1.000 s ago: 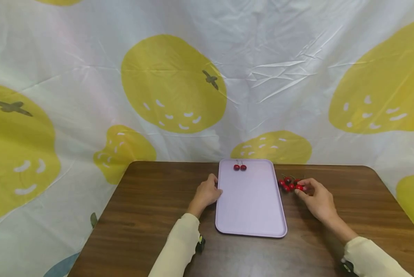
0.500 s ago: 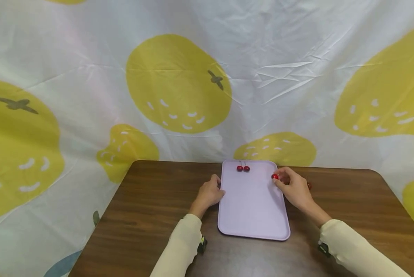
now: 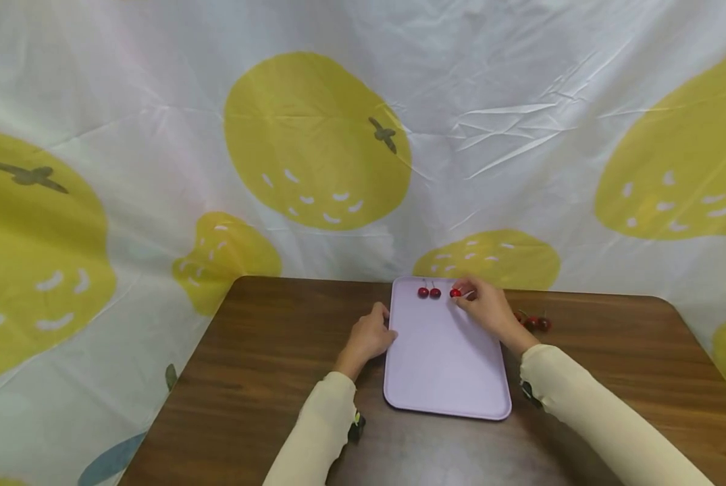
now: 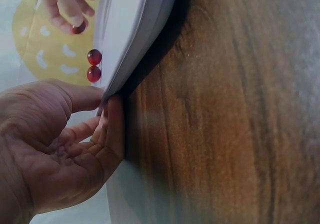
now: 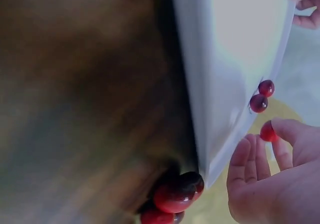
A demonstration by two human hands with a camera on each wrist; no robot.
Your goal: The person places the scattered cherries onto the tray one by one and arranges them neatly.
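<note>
Item: one lilac tray (image 3: 442, 364), rectangular, flat on the bench (image 3: 277, 337). Long axis running away from me, almost straight, far short edge close to the patterned cloth (image 3: 168, 169), near short edge toward my body.

Item: left hand (image 3: 369, 336), mine, at the tray's left long side. Thumb over the rim, other fingers under it; rim pinched between them.

Item: right hand (image 3: 487, 307), mine, reaching over the tray's right side near the far end. Thumb and fingertips pinching one red cherry (image 3: 455, 293); whether it touches the tray I cannot tell, nor which way its stem points.

Item: two dark red cherries, on the tray near its far edge, left of the one I hold. The left cherry (image 3: 423, 292) and the right cherry (image 3: 435, 293) lie side by side, forming a short row across the tray's long axis; stems pointing away from me, toward the far rim. A small gap divides the right cherry from my held one.

Item: loose cherries (image 3: 544, 324), clustered on the bench just beside the tray's right side, partly hidden by my right wrist; full count not visible.

Item: cream sleeves (image 3: 314, 418) on both my arms, a dark device (image 3: 356, 428) at the left wrist.
</note>
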